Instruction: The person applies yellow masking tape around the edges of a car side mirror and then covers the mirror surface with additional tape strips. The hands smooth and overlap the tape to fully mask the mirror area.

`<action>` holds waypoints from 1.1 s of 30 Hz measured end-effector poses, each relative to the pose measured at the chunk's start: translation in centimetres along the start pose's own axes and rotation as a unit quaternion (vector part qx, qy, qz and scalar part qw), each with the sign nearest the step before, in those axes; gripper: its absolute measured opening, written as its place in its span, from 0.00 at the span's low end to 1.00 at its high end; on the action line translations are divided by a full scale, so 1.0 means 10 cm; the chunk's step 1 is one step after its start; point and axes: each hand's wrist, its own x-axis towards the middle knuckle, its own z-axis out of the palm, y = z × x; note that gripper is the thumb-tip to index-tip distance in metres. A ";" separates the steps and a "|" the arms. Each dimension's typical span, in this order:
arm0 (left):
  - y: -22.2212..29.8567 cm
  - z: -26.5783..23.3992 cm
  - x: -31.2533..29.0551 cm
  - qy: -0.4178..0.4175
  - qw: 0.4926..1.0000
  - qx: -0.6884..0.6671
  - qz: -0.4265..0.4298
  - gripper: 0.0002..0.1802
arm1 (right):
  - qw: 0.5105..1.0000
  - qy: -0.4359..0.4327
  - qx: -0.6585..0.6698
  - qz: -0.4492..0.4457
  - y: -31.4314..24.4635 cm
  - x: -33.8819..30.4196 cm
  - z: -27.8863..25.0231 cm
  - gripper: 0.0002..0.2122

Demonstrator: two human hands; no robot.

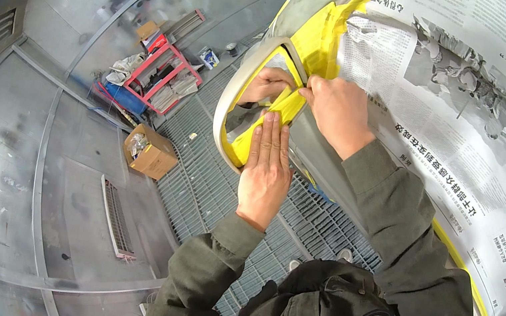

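Note:
A car's side mirror in a pale grey housing sticks out from the masked car body. Yellow masking tape runs along the edge of its glass, and a strip crosses the glass at a slant. My left hand lies with its fingers stretched flat and together on that tape, at the lower right of the glass. At the mirror's right rim, my right hand is closed, its thumb and finger pinching the end of the tape strip. The mirror glass reflects a hand. What the right palm hides I cannot tell.
Newspaper sheets edged with yellow tape cover the car windows at right. On the grated floor stand a cardboard box and a red cart with rags and tools. Grey metal wall panels close off the left.

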 end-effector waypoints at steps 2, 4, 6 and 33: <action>0.02 0.02 0.05 0.007 1.000 0.012 0.005 0.56 | 1.000 -0.004 0.005 0.005 0.00 0.02 0.02 0.10; 0.05 0.02 0.12 0.020 1.000 0.007 0.007 0.49 | 1.000 -0.008 0.002 0.009 0.00 0.03 0.03 0.11; 0.08 0.01 0.19 0.037 0.999 -0.007 0.010 0.38 | 1.000 -0.007 -0.006 0.007 0.00 0.04 0.05 0.11; 0.25 0.16 0.77 -0.040 0.994 0.103 0.022 0.41 | 0.844 0.133 0.479 0.201 -0.19 -0.58 -0.60 0.08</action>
